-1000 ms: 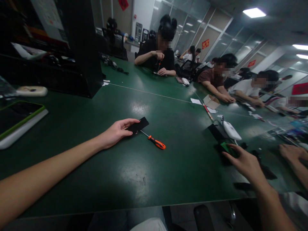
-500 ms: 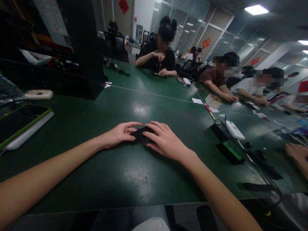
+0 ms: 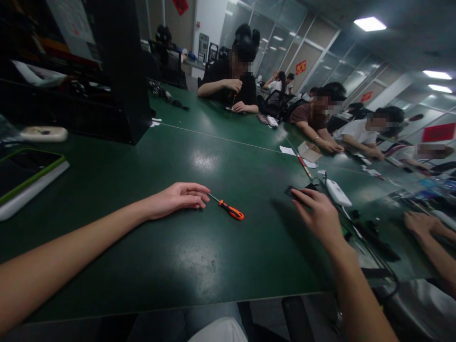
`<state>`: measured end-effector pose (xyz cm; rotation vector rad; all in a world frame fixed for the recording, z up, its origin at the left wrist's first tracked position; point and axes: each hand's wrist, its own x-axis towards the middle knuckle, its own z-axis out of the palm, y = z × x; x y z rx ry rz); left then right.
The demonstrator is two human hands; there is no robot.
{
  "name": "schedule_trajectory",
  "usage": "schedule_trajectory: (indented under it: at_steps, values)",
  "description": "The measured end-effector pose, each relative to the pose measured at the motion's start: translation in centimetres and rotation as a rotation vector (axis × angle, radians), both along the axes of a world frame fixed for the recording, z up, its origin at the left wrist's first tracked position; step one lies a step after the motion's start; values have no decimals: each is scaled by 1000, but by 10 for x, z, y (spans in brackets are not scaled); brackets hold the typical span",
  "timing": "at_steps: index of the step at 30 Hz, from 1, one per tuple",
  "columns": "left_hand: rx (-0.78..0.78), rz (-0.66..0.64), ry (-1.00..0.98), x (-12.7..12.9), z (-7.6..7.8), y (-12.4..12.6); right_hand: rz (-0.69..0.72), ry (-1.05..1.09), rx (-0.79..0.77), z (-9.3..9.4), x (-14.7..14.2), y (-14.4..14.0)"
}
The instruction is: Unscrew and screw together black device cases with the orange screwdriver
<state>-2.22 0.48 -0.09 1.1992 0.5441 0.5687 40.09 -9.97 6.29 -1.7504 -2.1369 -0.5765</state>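
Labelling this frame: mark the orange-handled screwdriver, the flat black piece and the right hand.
orange-handled screwdriver (image 3: 231, 210), head view, on the orange handle.
flat black piece (image 3: 292, 191), head view, on its exposed left end.
right hand (image 3: 320, 216), head view, on the back of the hand.

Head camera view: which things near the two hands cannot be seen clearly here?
- Black flat object under the right hand: the fingers cover most of it, so what it is cannot be told.
- Screwdriver: its thin tip near the left hand is too small to read.
- Dark parts right of the right hand: dim and blurred.
- Green-edged tray: cut off by the left edge.
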Motion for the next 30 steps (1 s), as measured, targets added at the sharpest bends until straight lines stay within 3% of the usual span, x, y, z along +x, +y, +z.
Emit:
schedule_trajectory:
  at_steps: [4,8,15,30]
  values:
    - [57,10,54,1,-1,-1,-220,7,108,-6,81,-33]
    - [71,19,73,1,-2,0,-313,48,30,-22,113,-53]
    - [68,29,87,0,-3,0,-319,130,55,-47,132,-51]
    - [108,16,111,-1,-4,0,-273,266,95,-49,129,-57]
